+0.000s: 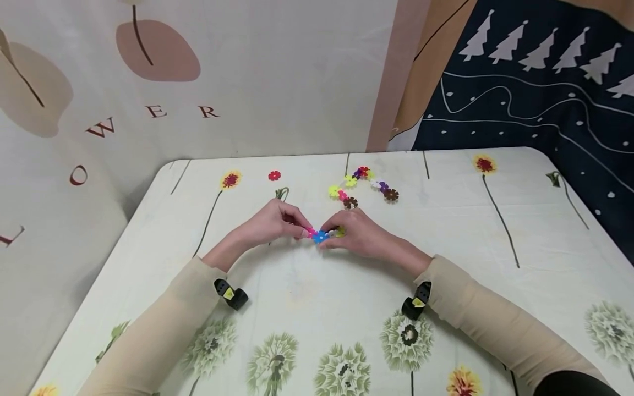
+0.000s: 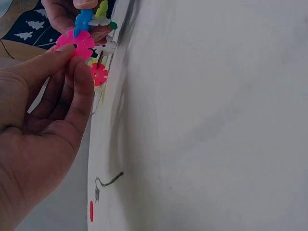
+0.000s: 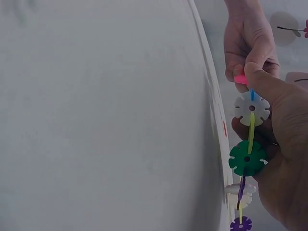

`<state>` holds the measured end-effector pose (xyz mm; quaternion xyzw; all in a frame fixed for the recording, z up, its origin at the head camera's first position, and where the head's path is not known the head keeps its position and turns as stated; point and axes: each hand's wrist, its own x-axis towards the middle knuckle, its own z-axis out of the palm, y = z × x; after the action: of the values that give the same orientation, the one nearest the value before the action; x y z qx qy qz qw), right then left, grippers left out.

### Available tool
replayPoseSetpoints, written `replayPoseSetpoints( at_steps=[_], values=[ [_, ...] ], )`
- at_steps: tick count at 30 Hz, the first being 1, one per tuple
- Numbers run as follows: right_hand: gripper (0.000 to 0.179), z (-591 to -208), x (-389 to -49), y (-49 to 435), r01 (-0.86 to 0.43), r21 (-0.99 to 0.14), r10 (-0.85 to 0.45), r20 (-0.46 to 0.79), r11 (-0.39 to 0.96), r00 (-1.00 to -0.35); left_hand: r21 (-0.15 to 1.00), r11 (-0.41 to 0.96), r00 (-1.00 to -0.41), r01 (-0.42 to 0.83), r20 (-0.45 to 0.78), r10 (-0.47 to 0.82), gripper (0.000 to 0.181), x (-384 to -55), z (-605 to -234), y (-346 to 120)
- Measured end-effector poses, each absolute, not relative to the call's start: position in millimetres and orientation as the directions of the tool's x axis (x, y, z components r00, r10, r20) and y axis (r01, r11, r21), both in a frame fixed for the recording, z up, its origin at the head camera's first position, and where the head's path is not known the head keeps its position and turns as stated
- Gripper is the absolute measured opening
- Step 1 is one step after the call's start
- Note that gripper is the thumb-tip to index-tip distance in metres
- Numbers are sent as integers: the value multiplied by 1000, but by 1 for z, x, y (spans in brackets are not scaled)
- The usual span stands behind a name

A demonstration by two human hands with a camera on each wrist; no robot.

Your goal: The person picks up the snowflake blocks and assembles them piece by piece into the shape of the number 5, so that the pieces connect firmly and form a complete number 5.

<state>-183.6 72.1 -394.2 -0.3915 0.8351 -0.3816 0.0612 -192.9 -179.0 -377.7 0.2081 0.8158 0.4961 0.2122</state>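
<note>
My left hand (image 1: 279, 223) pinches a pink notched plastic disc (image 2: 76, 44) between thumb and fingers. Facing it, my right hand (image 1: 356, 234) grips a blue notched disc (image 1: 320, 236) by its edge. The blue and pink discs meet edge to edge at an angle; whether their slots are fully pushed together I cannot tell. From the blue disc a chain runs under my right palm, with a white disc (image 3: 252, 109), a yellow disc (image 3: 251, 132) and a green disc (image 3: 247, 159) showing in the right wrist view.
More linked discs, among them a brown disc (image 1: 391, 194) and a yellow-green disc (image 1: 350, 181), lie in a curve beyond my right hand. A red notched disc (image 1: 274, 175) lies apart near the far edge of the flower-print tablecloth (image 1: 297, 308). Printed curtains (image 1: 297, 82) hang behind.
</note>
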Motion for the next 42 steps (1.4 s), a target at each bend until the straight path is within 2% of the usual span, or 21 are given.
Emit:
replayPoseSetpoints(
  at_steps=[17, 22, 28, 38, 42],
  values=[
    [33, -395, -182, 75, -556, -716, -670, 166, 422, -723, 910, 410, -842, 54, -180, 509, 8, -193, -379, -179],
    [26, -397, -180, 75, -572, -734, -639, 249, 366, -728, 915, 402, -851, 42, -178, 494, 9, -194, -380, -176],
    [14, -400, -180, 72, -658, -699, -632, 382, 280, -674, 921, 389, -850, 35, -177, 496, 9, -194, -382, -174],
    [9, -401, -177, 66, -695, -674, -619, 440, 252, -651, 926, 373, -836, 53, -163, 525, 11, -196, -383, -175],
    [8, -401, -177, 65, -702, -658, -612, 444, 272, -654, 945, 326, -845, -38, -205, 494, 21, -210, -386, -189]
  ],
)
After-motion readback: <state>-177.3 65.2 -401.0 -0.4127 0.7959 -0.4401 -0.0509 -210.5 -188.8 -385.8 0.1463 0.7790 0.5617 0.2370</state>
